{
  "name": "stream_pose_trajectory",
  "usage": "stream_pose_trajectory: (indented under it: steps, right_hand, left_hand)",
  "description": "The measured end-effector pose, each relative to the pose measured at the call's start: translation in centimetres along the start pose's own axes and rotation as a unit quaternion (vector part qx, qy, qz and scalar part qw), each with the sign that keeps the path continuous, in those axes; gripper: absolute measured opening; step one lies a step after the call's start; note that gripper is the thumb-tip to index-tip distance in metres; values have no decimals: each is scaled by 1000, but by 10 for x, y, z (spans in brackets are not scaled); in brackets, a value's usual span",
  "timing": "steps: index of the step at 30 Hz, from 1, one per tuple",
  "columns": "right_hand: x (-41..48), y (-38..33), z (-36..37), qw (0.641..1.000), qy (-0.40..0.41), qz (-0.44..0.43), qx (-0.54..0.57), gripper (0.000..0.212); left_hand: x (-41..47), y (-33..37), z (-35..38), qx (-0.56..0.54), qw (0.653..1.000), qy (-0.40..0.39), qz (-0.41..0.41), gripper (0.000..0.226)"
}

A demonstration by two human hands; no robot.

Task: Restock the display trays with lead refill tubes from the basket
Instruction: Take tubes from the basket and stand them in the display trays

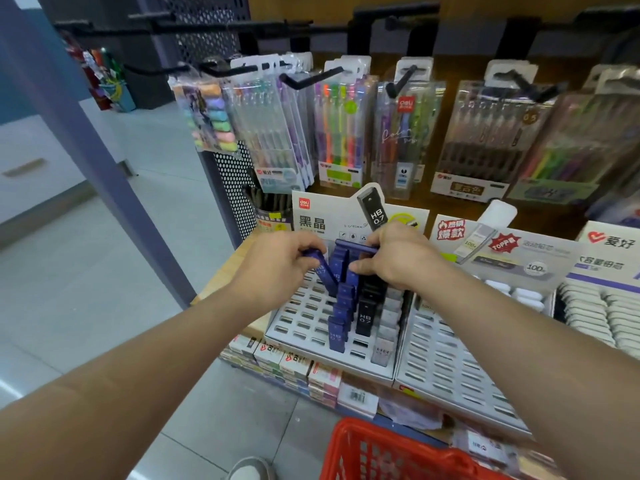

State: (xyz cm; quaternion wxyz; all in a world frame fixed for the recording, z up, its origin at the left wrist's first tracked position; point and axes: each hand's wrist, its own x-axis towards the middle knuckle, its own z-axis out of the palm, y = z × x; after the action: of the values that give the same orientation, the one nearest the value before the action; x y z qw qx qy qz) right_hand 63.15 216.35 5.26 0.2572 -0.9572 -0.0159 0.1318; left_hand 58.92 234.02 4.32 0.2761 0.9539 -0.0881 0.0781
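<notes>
A white slotted display tray [298,317] stands on the shelf with a column of blue lead refill tubes [341,313], some black tubes [364,315] and grey tubes [388,327] standing in its slots. My left hand [277,261] grips a blue tube [323,271] that leans down toward the tray's back rows. My right hand [398,258] pinches another blue tube [353,244] held level above the same rows. The red basket [381,448] sits below at the bottom edge; its contents are hidden.
A second white slotted tray [450,358] stands to the right, then trays of white refill boxes [595,313]. Pen packs [343,126] hang on black hooks above. Small boxes [294,368] line the shelf front. Open floor lies to the left.
</notes>
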Motion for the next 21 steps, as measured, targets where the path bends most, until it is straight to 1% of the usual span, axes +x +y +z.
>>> stream_pose_trajectory:
  steps: [2, 7, 10, 12, 15, 18, 21]
  right_hand:
    - [-5, 3, -1, 1000, 3, -11, 5, 29]
    - [-14, 8, -1, 997, 49, -29, 52, 36]
    - [-17, 12, 1, 993, 71, -30, 87, 31]
    - [-18, 16, 3, 987, 78, -24, 141, 25]
    - [-23, 22, 0, 962, 68, -3, 263, 20]
    - [-32, 23, -5, 919, 55, 24, 390, 19]
    - [-41, 22, -8, 887, 34, 29, 460, 24]
  left_hand:
    - [1, -2, -1, 12, 1000, -6, 18, 22]
    - [0, -1, 3, 17, 998, -23, 60, 24]
    - [2, 0, 5, 28, 996, -33, 76, 25]
    - [4, 2, 6, 68, 992, -50, 91, 26]
    - [6, 3, 6, 91, 990, -70, 88, 29]
    - [6, 0, 5, 81, 989, -82, 89, 29]
    - [4, -3, 4, 65, 990, -82, 91, 27]
